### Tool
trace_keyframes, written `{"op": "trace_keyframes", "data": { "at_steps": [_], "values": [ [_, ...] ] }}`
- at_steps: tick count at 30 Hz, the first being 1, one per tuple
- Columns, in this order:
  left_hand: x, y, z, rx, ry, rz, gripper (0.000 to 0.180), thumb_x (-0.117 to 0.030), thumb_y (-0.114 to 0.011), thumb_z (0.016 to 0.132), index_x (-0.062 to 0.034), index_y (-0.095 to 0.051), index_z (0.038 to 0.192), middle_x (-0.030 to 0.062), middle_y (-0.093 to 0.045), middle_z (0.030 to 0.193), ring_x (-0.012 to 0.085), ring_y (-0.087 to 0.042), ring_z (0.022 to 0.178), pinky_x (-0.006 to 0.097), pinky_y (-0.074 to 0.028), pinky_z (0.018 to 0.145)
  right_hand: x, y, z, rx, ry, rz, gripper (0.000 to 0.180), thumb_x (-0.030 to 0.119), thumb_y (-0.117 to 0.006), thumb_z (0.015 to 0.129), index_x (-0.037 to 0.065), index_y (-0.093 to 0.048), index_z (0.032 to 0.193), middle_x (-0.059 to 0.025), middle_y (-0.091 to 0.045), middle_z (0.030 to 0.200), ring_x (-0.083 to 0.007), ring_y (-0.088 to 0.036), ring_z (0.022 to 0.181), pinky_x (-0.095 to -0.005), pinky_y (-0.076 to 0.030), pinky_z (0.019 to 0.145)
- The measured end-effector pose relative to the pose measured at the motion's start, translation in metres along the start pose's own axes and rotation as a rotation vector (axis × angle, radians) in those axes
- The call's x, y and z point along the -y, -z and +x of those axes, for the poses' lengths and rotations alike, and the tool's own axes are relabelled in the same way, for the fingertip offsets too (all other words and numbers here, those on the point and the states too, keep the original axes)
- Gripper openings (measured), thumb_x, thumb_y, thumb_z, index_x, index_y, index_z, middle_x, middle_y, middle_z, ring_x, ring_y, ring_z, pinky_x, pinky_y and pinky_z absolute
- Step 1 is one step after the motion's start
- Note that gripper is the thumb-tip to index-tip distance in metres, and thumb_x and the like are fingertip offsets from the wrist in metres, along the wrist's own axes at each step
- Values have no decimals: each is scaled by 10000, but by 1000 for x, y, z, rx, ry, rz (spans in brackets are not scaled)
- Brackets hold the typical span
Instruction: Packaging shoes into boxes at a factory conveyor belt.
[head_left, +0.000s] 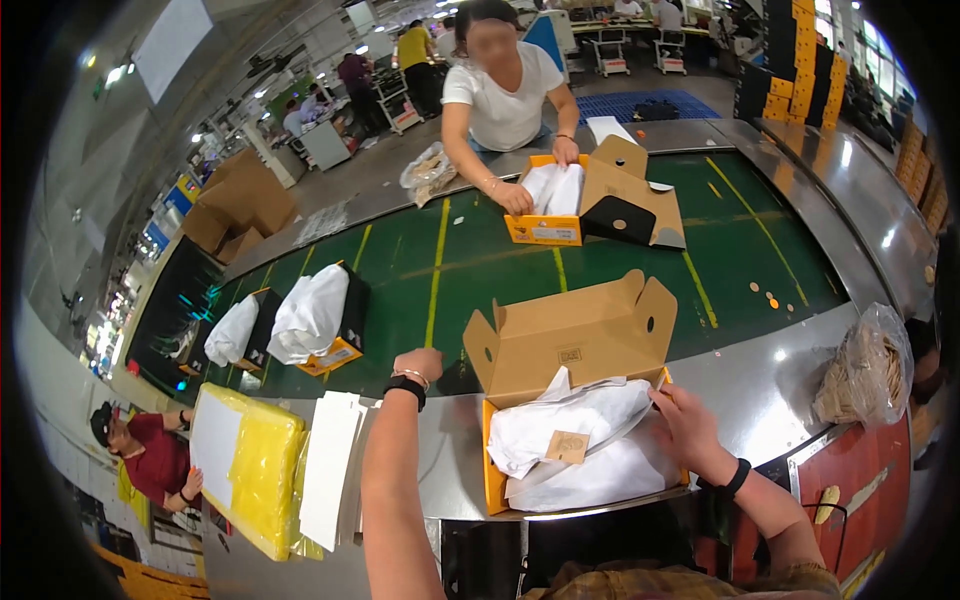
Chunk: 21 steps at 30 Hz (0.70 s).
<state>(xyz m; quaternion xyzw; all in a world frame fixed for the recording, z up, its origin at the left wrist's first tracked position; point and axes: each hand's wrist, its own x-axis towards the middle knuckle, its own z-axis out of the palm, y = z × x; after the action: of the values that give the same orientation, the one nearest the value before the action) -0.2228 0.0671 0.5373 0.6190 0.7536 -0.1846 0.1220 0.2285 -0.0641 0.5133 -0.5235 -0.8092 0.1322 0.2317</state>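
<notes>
Head cam, only one view. Open orange shoebox (560, 440) sits near me on the steel edge strip (790, 390) of the surface, lid flap standing up on the far side. White wrapping paper (580, 440) fills the box, w/ a small brown tag (567, 446) lying on top.

Right hand (685, 425) is on the right rim of the box, fingers touching the paper at that edge. Looks like a loose pinch on the paper but can't tell for sure. Left hand (418, 365) is out to the left of the box, not touching it, fingers curled into a loose fist, nothing in it afaict. It hangs right about where the steel strip meets the green belt (400, 290).

Room-wise: the near edge of the box is just about at the near edge of the surface, so not much slack there. Left of the box there's bare steel up to a stack of white sheets (330, 465) and a yellow bag (250, 465), both overhanging the near edge. Right side, a clear bag of brown paper stuff (865, 370) sits well apart from the box.

On the belt, two more boxes w/ white paper (315, 320) on the far left, plenty of green between them and my box. Across on the far side a person in a white shirt (500, 95) has both hands in another orange box (555, 210).
</notes>
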Motion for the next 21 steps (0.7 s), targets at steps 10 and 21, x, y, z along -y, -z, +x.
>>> {"op": "trace_keyframes", "data": {
  "at_steps": [10,21],
  "values": [
    [-53,59,-17,-353,-240,283,329,-167,-477,891,-230,-643,1168,69,-711,902,263,-699,839,401,-527,600,18,8,5,39,48,-102,622,128,-749,685,123,-537,1269,-91,-538,1195,-308,-578,997,-398,-525,782],
    [-21,-44,-208,-426,-303,-108,382,-242,-570,879,-205,-594,1259,140,-665,707,337,-656,658,446,-511,591,-17,-10,1,-172,122,143,689,103,-695,764,44,-409,1387,-158,-524,1216,-294,-587,985,-380,-513,798]
  ]
}}
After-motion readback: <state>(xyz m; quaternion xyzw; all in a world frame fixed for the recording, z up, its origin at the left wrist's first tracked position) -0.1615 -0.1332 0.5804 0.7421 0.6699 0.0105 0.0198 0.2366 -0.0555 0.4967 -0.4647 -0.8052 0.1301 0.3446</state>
